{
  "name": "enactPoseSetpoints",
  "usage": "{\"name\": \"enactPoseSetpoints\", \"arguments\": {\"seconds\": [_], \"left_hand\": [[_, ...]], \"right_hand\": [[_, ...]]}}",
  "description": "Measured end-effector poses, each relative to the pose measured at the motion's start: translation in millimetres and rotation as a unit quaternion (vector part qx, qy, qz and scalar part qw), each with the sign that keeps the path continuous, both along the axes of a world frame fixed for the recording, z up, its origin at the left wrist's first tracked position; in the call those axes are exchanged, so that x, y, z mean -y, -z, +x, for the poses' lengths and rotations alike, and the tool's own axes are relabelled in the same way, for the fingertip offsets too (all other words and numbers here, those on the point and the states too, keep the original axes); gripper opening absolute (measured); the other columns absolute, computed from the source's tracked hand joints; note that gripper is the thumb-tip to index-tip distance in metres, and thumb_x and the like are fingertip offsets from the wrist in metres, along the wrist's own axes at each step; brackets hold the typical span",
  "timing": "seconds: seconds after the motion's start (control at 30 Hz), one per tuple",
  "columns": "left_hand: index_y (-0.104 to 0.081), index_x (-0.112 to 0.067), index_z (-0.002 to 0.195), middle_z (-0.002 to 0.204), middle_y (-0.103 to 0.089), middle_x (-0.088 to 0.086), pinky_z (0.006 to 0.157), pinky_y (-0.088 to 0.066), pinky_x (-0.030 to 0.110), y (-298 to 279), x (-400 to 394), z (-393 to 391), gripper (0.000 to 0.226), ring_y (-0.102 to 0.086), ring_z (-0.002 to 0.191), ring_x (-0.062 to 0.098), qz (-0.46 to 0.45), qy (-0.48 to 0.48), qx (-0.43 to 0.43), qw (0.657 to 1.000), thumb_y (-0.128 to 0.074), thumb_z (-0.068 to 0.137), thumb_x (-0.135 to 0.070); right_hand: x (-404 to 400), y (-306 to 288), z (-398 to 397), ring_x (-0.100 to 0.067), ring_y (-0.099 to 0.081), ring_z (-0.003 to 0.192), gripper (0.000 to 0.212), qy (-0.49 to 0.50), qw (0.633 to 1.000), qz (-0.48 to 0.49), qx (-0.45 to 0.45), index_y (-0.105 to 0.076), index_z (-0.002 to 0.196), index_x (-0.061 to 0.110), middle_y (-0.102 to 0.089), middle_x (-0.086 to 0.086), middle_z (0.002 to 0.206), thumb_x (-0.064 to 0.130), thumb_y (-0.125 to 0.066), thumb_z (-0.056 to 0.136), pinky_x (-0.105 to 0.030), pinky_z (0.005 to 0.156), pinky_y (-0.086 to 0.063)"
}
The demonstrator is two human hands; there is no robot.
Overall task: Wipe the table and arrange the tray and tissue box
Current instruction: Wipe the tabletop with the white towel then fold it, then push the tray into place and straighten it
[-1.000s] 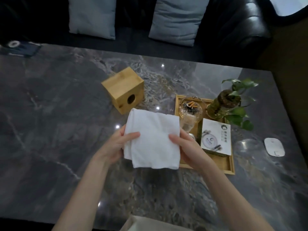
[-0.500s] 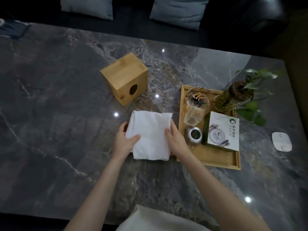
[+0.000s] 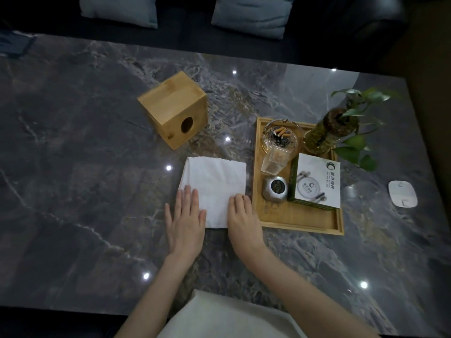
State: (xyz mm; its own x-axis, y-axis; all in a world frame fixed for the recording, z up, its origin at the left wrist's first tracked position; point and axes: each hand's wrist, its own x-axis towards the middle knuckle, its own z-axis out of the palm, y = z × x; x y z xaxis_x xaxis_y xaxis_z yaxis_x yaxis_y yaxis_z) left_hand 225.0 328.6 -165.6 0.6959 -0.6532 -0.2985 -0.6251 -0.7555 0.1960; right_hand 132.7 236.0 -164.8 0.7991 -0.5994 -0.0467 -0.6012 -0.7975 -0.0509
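A folded white cloth (image 3: 216, 184) lies flat on the dark marble table (image 3: 80, 186). My left hand (image 3: 185, 220) rests palm down on its near left corner, fingers together and straight. My right hand (image 3: 242, 220) presses flat on the cloth's near right corner, next to the wooden tray (image 3: 302, 222). The tray holds a glass ashtray (image 3: 280, 137) with butts, a small glass, a round metal device and a white and green box. A bamboo tissue box (image 3: 174, 109) lies tipped at an angle behind the cloth, its round hole facing me.
A potted green plant (image 3: 341, 123) stands at the tray's far right corner. A white oval device (image 3: 402, 193) lies near the table's right edge. A dark sofa with two grey cushions (image 3: 251, 13) runs along the far side. My pale garment shows at the bottom.
The cloth was held up in both hands; it has come down onto the table, and both hands now lie flat on its near edge.
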Motion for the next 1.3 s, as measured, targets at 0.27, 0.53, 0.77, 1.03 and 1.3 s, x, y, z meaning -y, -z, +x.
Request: {"name": "enactPoseSetpoints", "arguments": {"seconds": [0.27,0.53,0.77,1.03,1.3], "left_hand": [[-0.057,-0.008,0.116,0.124,-0.059,0.011,0.096,-0.039,0.038,-51,50,-15,0.032,-0.050,0.116,0.025,-0.119,-0.005,-0.056,0.991,-0.036,0.096,-0.022],[-0.061,-0.008,0.110,0.098,-0.067,0.010,0.069,-0.046,0.027,-47,84,-65,0.024,-0.062,0.085,0.023,-0.259,0.003,-0.098,0.961,-0.049,0.092,-0.020],[-0.056,-0.001,0.108,0.100,-0.056,0.018,0.078,-0.044,0.039,-25,94,-87,0.029,-0.054,0.094,0.031,-0.171,-0.095,-0.114,0.974,-0.049,0.092,-0.024],[-0.057,0.001,0.102,0.099,-0.057,0.017,0.073,-0.039,0.032,-27,98,-86,0.023,-0.055,0.091,0.031,-0.144,-0.086,-0.098,0.981,-0.049,0.092,-0.017],[-0.046,0.001,0.110,0.098,-0.055,0.014,0.068,-0.035,0.032,-46,109,-88,0.024,-0.046,0.081,0.021,-0.181,-0.174,-0.179,0.951,-0.041,0.094,-0.016]], "right_hand": [[41,-53,-23,-0.023,-0.060,0.064,0.007,-0.012,0.984,0.101,0.144,-0.064,0.079,0.008,-0.066,-0.007,0.071,0.007,-0.057,0.081,-0.032,0.052,-0.048],[91,-55,-115,-0.027,-0.062,0.085,0.022,0.356,0.857,0.114,0.355,-0.056,0.111,0.009,-0.067,-0.011,0.101,0.019,-0.046,0.094,-0.040,0.071,-0.050],[103,-16,-163,-0.029,-0.056,0.102,0.036,0.442,0.851,0.187,0.215,-0.049,0.122,0.006,-0.057,-0.013,0.114,0.027,-0.046,0.094,-0.035,0.079,-0.044],[112,-19,-172,-0.029,-0.057,0.090,0.022,0.385,0.894,0.191,0.130,-0.056,0.095,0.004,-0.059,-0.013,0.098,0.023,-0.045,0.095,-0.034,0.070,-0.041],[115,-34,-176,-0.022,-0.055,0.079,0.020,0.350,0.910,0.158,0.158,-0.057,0.088,0.006,-0.056,-0.006,0.087,0.022,-0.047,0.094,-0.030,0.064,-0.035]]}}
